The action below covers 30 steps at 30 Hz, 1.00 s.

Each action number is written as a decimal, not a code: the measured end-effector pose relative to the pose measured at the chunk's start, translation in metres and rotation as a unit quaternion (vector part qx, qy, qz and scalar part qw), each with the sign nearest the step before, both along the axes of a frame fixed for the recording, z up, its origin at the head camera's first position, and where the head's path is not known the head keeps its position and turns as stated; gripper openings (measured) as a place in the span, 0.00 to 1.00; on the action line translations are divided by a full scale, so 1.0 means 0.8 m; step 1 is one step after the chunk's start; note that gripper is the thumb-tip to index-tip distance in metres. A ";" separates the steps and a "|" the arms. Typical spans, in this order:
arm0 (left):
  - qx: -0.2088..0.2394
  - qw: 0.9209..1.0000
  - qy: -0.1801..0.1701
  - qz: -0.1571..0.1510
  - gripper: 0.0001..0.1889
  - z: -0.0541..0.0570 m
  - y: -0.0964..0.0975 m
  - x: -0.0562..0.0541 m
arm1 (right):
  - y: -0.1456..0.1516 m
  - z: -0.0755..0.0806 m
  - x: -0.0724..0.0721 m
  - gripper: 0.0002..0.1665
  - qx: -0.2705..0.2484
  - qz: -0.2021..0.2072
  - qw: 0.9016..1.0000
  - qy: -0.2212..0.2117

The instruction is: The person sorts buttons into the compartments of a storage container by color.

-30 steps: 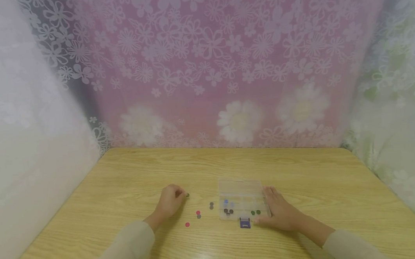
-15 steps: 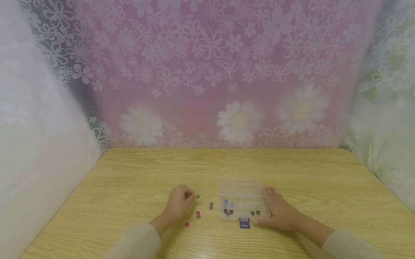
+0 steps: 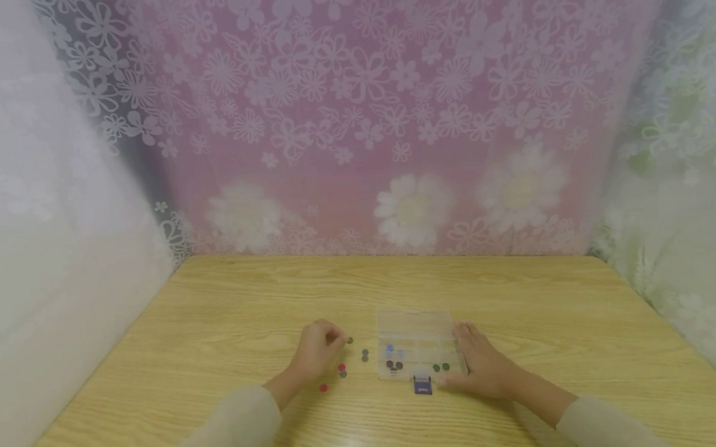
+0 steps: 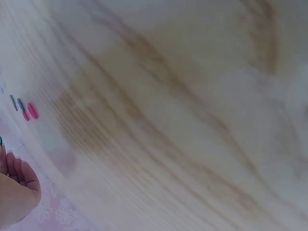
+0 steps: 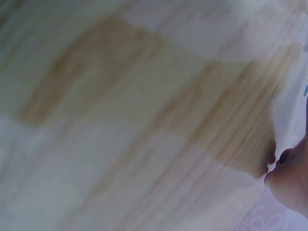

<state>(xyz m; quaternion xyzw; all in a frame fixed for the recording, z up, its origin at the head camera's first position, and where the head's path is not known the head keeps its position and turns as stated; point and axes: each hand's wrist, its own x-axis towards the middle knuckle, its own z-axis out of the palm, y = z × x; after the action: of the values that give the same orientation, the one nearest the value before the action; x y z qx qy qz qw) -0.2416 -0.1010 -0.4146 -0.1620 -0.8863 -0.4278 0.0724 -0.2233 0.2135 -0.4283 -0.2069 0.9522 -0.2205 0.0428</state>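
Right now, your left grip (image 3: pixel 317 352) is nearly closed, pinching a small green disc (image 3: pixel 350 341). That disc is left of the clear box (image 3: pixel 414 321), near two gray discs (image 3: pixel 365 353) on the counter (image 3: pixel 246 293). Your right grip (image 3: pixel 486 369) is spread out, resting against the box's right side and pinching nothing. Inside the box sit two more green discs (image 3: pixel 436 368).

Green disc (image 3: pixel 350 341): left of the clear box (image 3: pixel 414 323), fingertips of the left hand (image 3: pixel 317 350) are partly hiding it.
Box's right side: the right hand (image 3: pixel 486 367) is covering part.
Blue pieces (image 3: pixel 390 349): blurring inside the box, shapes unclear.
Left sleeve (image 3: pixel 231 426): left of the box, the head view's bottom is cutting it off.
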 end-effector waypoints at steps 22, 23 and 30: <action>0.039 0.997 -0.010 -0.066 0.06 0.009 0.051 0.010 | -0.002 0.004 0.000 0.65 0.000 -0.002 1.000 -0.001; 0.040 0.997 -0.007 -0.070 0.06 0.008 0.054 0.010 | -0.002 0.004 0.000 0.65 -0.001 -0.002 1.000 -0.003; 0.037 0.996 0.002 -0.080 0.05 0.011 0.074 0.013 | -0.003 0.005 0.002 0.65 -0.005 0.000 1.000 0.007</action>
<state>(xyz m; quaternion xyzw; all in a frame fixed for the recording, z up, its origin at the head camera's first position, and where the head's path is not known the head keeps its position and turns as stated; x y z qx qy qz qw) -0.2311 -0.0417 -0.4061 -0.2301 -0.8538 -0.4647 0.0454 -0.2215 0.2113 -0.4240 -0.2089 0.9514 -0.2235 0.0351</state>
